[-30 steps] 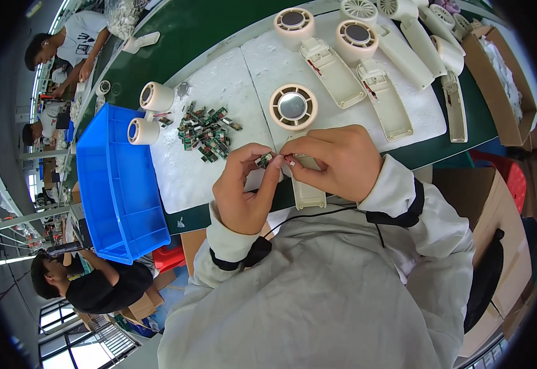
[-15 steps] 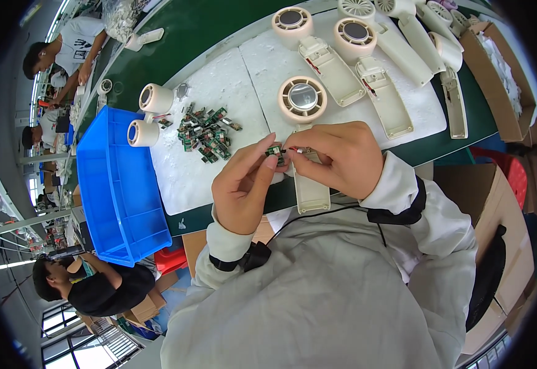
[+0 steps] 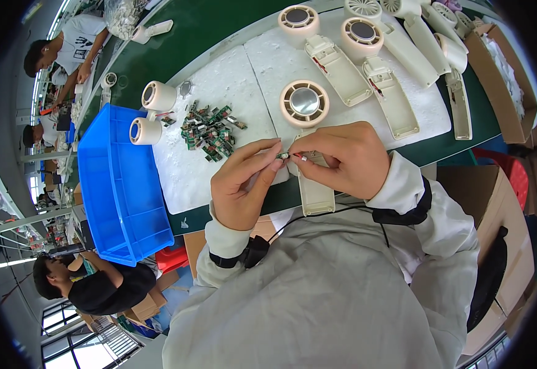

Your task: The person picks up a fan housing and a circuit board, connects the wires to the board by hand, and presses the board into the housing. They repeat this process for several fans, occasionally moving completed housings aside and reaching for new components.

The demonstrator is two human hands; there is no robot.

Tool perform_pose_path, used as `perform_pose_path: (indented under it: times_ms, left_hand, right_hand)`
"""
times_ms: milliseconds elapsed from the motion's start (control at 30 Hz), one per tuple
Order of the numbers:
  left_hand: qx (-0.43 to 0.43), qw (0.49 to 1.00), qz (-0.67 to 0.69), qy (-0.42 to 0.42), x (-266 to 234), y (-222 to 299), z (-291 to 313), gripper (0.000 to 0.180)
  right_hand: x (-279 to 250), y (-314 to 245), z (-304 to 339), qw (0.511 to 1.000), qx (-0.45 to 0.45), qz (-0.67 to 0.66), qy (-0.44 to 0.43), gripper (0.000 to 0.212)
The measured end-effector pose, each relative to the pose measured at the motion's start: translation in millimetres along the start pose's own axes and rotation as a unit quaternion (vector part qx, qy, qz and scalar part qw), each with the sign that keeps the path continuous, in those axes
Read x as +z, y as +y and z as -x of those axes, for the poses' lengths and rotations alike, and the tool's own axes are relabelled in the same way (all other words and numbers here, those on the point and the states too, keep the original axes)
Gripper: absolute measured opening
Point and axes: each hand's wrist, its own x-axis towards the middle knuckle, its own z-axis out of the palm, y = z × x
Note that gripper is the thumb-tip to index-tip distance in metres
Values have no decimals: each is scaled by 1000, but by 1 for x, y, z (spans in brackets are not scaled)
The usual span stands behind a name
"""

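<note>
Between the thumb and fingers of my left hand (image 3: 244, 184) is a small green circuit board (image 3: 282, 156), seen nearly edge-on. My right hand (image 3: 348, 160) pinches a thin red wire lead with a white connector (image 3: 303, 158), held right beside the board. Whether plug and board touch I cannot tell. Beneath my hands lies a cream handheld fan with its handle open (image 3: 316, 195); its round head (image 3: 304, 103) with a silver disc points away from me. A heap of similar circuit boards (image 3: 210, 132) lies to the left on the white foam sheet (image 3: 182, 184).
A blue bin (image 3: 124, 197) stands at the left. Two fan heads (image 3: 159, 95) sit by it. Several cream fans (image 3: 360, 37) lie at the far right, some with open handles, near a cardboard box (image 3: 502, 92). Co-workers (image 3: 77, 46) are at the left.
The circuit board has turned from showing its face to nearly edge-on. My fingertips have stayed close together, and the whole view has shifted slightly.
</note>
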Motion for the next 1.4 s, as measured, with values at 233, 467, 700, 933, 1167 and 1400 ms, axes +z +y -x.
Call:
perform_pose_path:
  times_ms: [233,467,700,933,1167,1400]
  left_hand:
    - [18,1000,9,-14,-5,-7,2,30]
    - [-44,985,158,-49,-10,-9,2,32]
    - [-63,968,237,-55,-8,-12,5,31]
    - [-76,969,225,-76,-10,-12,6,27]
    - [-42,976,207,-60,-5,-14,4,27]
    - [-50,980,190,-22,0,-8,4,27]
  right_hand:
    - [0,-2,-2,1000,20,-20,12,20]
    - [-5,-1,-4,997,37,-70,-9,20]
    - [-11,-7,-4,991,80,-99,-42,17]
    - [-12,-2,-3,983,94,-140,-70,17]
    - [-12,0,-5,989,81,-98,-70,18]
    - [-8,-7,-2,988,105,-108,-34,20]
